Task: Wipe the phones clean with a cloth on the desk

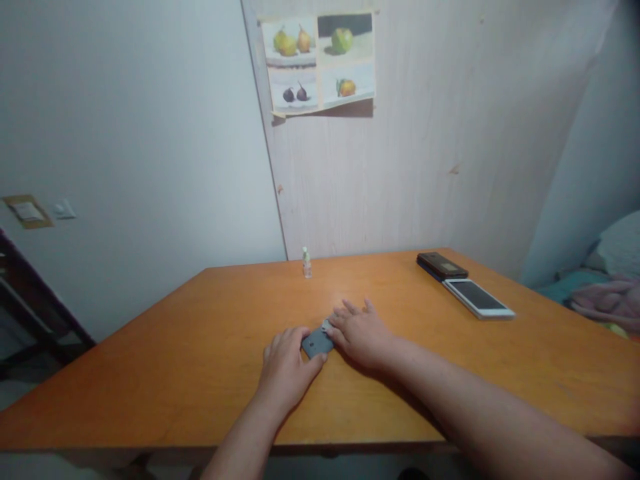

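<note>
A grey smartphone (317,343) lies on the wooden table in front of me, back face up as far as I can tell, with a small dark spot near its left end. My left hand (289,360) grips its near left end, thumb along the near edge and fingers at the far edge. Over the phone's right end is my right hand (361,335), some of its fingers stretched out. A small pale cloth-like piece (326,326) shows under its fingertips, against the phone. Most of that piece is hidden by the hand.
On the orange-brown table (200,373) stands a small clear bottle (307,264) near the back edge. At the back right are a dark case (442,265) and a white tablet-like device (479,298). Fruit pictures (320,63) hang on the wall; bedding (610,293) is at right.
</note>
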Demonstrator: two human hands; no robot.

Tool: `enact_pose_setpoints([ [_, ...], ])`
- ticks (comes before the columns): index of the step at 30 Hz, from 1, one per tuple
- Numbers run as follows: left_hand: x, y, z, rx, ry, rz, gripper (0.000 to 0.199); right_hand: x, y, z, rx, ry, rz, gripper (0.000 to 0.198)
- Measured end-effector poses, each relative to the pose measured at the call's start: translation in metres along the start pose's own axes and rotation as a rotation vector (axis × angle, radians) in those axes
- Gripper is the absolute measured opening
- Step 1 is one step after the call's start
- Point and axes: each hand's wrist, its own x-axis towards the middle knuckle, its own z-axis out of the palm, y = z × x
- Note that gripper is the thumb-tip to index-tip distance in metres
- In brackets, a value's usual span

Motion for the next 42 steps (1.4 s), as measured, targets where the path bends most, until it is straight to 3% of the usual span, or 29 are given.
enact_pose_setpoints([
  [2,0.0,0.0,0.0,0.004,0.001,0.01,0.037,0.0,0.0,0.0,0.016,-0.009,0.013,0.049],
  [8,-0.001,0.0,-0.001,0.012,0.012,0.016,0.029,-0.007,-0.015,0.003,0.094,-0.072,-0.236,0.05],
  [15,-0.001,0.002,-0.002,0.018,0.001,0.007,0.038,-0.002,0.0,-0.002,0.034,-0.037,-0.029,0.049],
  [21,-0.001,0.001,-0.001,0.018,-0.002,0.007,0.03,-0.01,-0.014,0.001,0.135,-0.068,-0.299,0.046],
  [23,-0.001,0.002,-0.002,0.025,-0.005,0.007,0.032,-0.008,-0.012,0.001,0.107,-0.053,-0.259,0.044],
  [27,-0.001,0.003,-0.003,0.036,-0.004,0.005,0.038,-0.003,0.0,-0.001,-0.003,-0.016,-0.046,0.044],
  [29,-0.001,0.003,-0.002,0.034,0.0,0.005,0.037,-0.004,-0.002,-0.002,-0.016,-0.007,-0.061,0.044],
  [34,-0.001,0.0,-0.001,0.031,0.007,0.019,0.034,-0.012,-0.016,-0.002,0.038,-0.028,-0.325,0.044],
  [39,-0.001,0.002,-0.003,0.028,0.007,0.021,0.035,-0.008,-0.005,-0.004,-0.042,-0.008,-0.069,0.043],
  [42,-0.001,0.002,-0.003,0.02,0.009,0.024,0.035,-0.009,-0.004,-0.006,-0.04,-0.022,-0.092,0.045],
])
